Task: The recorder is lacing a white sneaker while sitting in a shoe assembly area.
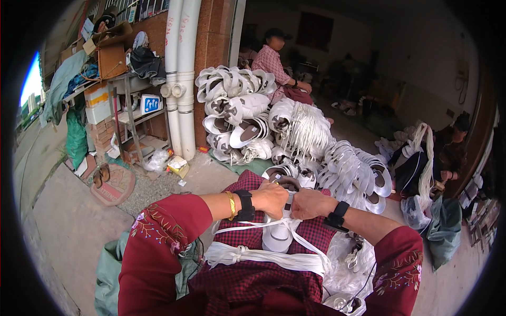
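A white shoe upper with a dark lining lies across my lap, its toe towards me. My left hand is closed at the left side of its lacing opening. My right hand is closed at the right side, close beside the left. Both seem to pinch the white shoelace, whose loose ends trail down over the toe to either side; the fingertips are partly hidden. A tied bundle of white shoelaces lies across my checked apron, nearer to me than the shoe.
Stacked white shoe uppers rise ahead, with more bundles to the right. Another person sits behind the pile. A clear plastic bag of uppers is by my right thigh. A green sack stands at right; a cluttered metal rack at left.
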Motion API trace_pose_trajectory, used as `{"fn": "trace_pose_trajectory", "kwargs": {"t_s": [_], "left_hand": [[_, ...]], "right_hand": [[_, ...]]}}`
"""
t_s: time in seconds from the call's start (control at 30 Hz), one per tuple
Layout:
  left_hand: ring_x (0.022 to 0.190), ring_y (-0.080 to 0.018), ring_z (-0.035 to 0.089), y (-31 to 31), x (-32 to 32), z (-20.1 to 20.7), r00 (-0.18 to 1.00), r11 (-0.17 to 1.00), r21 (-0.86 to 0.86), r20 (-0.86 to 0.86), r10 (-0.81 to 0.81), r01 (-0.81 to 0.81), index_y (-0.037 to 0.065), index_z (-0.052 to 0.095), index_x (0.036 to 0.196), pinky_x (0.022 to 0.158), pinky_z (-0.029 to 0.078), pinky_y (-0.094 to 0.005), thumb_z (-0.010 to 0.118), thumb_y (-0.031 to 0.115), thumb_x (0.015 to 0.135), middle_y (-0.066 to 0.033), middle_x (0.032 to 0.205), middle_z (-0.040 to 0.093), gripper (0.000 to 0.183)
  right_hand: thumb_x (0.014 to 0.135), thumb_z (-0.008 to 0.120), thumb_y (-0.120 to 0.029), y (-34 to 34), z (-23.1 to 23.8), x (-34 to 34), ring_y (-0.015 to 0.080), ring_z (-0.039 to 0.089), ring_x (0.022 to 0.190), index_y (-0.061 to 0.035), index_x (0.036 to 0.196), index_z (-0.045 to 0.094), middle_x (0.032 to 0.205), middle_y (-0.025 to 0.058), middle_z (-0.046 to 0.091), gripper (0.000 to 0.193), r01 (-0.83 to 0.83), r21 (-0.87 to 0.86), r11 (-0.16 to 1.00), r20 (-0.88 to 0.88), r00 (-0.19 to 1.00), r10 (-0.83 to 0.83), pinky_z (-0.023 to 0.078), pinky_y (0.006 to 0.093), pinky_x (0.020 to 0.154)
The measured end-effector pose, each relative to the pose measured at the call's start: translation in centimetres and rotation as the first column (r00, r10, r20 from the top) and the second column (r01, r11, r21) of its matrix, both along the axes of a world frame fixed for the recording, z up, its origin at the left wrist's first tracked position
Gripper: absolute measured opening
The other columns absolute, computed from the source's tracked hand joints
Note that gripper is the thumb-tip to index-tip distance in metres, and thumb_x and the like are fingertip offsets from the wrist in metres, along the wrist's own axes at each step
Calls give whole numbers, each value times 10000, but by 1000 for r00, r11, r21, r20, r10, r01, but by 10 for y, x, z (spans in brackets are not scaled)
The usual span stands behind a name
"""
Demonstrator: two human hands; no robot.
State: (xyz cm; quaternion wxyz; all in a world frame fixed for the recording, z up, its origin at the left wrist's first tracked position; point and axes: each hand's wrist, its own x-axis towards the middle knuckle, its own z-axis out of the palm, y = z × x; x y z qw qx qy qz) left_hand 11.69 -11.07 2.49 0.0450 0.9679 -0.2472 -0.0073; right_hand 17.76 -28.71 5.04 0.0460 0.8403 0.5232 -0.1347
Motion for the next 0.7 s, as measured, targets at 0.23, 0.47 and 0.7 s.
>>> {"fn": "trace_pose_trajectory", "kwargs": {"t_s": [0.23,0.47,0.7], "left_hand": [[641,-346,645,-6,-5,-4,999,985,-168,9,36,-34,-11,667,607,556,467,-462,610,142,633,-206,676,655,165],[599,-34,510,7,-38,11,929,461,-857,-335,-156,-232,43,642,1018,539,431,-207,528,275,1052,15,783,592,261],[765,-147,701,5,-27,-12,923,243,-901,-382,-52,-360,-30,602,1167,674,583,-258,497,264,1059,-95,918,685,331]], "right_hand": [[937,623,-289,-14,-55,6,128,570,643,-55,769,724,677,0,652,305,641,540,546,-718,689,-99,455,324,585],[1039,526,-386,-28,-43,-11,28,478,787,-143,974,685,896,-96,594,298,694,525,493,-804,594,20,393,212,683],[1048,525,-373,-30,-42,-5,13,446,739,-139,1027,689,935,-101,617,287,620,609,495,-758,639,131,395,185,675]]}}
